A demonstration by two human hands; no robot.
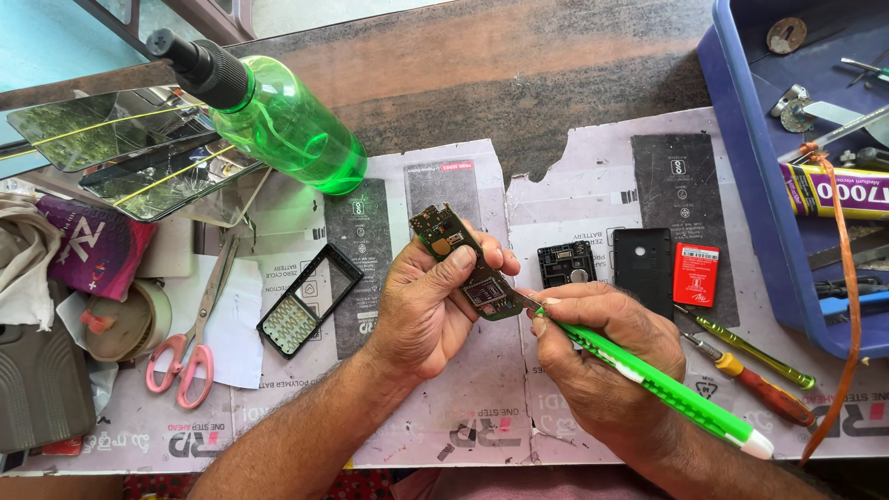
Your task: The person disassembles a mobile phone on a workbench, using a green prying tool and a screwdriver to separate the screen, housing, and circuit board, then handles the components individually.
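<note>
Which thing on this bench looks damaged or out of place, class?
The grey sheet covering the table is torn, leaving a ragged gap at its top edge. The phone is in pieces: the left hand holds its bare circuit board; its keypad frame lies apart.

Wooden table (519, 65): cardboard sheets (593, 185), green bottle (287, 120), blue tray (750, 185).

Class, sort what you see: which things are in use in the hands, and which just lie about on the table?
In use:
left hand
circuit board
right hand
green knife

Lying about:
green bottle
scissors
keypad frame
black cover
red battery
two screwdrivers
blue tray
</note>
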